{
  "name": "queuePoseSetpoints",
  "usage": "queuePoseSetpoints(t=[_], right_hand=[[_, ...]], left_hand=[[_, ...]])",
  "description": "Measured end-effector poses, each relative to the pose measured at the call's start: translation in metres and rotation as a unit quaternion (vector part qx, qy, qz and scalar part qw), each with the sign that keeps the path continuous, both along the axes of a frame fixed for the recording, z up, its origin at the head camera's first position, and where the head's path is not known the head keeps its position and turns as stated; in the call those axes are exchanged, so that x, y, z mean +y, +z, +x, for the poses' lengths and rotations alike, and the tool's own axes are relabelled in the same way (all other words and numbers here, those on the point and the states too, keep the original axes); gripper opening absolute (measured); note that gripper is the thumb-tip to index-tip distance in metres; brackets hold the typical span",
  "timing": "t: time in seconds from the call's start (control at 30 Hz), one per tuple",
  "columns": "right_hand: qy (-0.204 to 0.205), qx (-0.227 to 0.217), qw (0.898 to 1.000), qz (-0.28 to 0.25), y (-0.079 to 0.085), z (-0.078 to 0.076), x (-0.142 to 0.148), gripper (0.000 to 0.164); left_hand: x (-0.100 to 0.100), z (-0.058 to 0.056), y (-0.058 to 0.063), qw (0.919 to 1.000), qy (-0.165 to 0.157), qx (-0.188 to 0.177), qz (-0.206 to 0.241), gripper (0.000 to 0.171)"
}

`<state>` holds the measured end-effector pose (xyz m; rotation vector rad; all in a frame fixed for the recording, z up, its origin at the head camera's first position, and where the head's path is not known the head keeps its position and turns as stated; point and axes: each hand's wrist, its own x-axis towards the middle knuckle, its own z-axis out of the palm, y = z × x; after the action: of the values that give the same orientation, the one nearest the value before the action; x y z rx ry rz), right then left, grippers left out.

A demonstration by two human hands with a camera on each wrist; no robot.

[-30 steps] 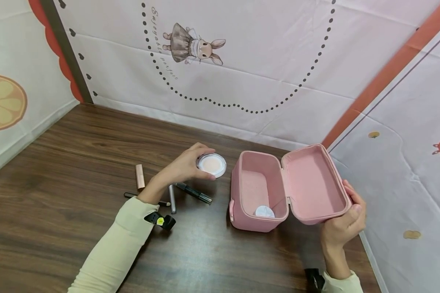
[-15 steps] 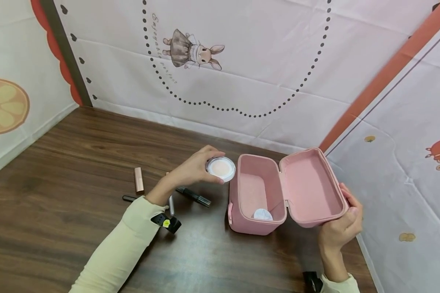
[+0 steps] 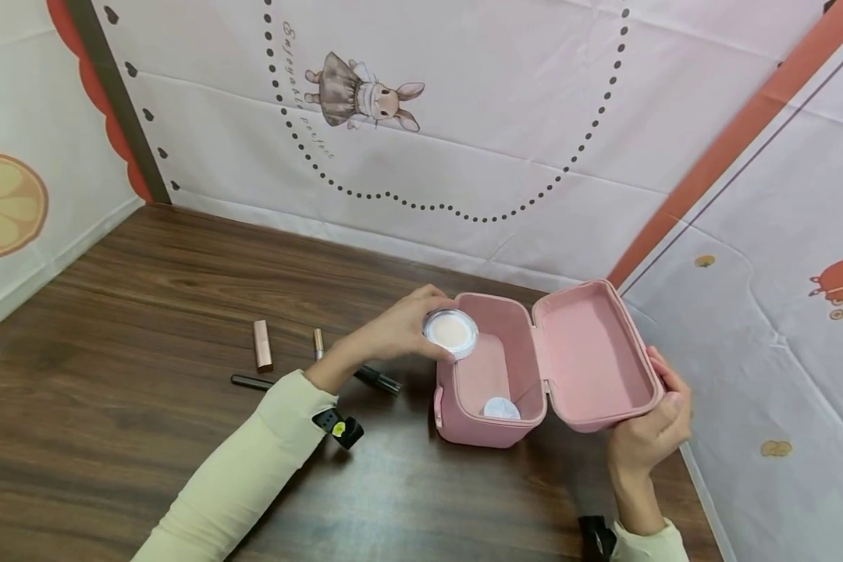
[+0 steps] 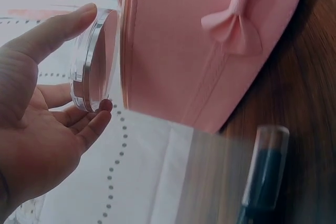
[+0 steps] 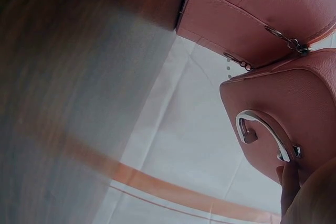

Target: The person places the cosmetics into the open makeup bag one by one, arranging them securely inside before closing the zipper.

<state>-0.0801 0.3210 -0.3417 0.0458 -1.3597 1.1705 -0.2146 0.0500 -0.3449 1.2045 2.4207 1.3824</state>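
Observation:
Between thumb and fingers, my left hand (image 3: 398, 328) holds a round compact (image 3: 451, 333) with a clear rim by its edges. The compact overlaps the left rim of a pink cosmetic case (image 3: 474, 435), which stands with its lid folded out to the right. A bow (image 4: 239, 11) decorates the case's side in the left wrist view. Inside, at the near end, lies a small round white item (image 3: 501, 408). My right hand (image 3: 649, 437) grips the outer edge of the lid (image 3: 597, 351). A metal handle (image 5: 268, 129) on the lid's outside shows beside the fingers in the right wrist view.
Left of the case, a rose-gold tube (image 3: 262, 345), a gold-ended tube (image 3: 318, 343), a black pencil (image 3: 251, 382) and a dark tube (image 3: 378, 380) lie on the wooden table (image 3: 112, 421). My left forearm partly covers them. Printed cloth walls (image 3: 464, 101) enclose the table's back and sides.
My left hand has carried the compact rightward from above the table to the case's left rim. The right hand keeps its hold on the lid.

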Motion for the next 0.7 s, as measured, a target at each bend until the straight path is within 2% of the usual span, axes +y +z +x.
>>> queuePoseSetpoints(t=[0.3,0.5,0.7], right_hand=[[-0.001,-0.005,1.000,0.005,-0.002,-0.001,0.001,0.039],[0.002,-0.003,1.000,0.002,-0.004,0.000,0.001,0.038],[0.011,0.006,1.000,-0.005,-0.002,0.000,0.001,0.038]], left_hand=[[0.024,0.004,0.005,0.9981,-0.023,0.032,-0.047,0.074],[0.039,0.003,0.001,0.9957,-0.050,0.043,-0.065,0.072],[0.051,0.000,0.004,0.9916,-0.074,0.066,-0.082,0.075]])
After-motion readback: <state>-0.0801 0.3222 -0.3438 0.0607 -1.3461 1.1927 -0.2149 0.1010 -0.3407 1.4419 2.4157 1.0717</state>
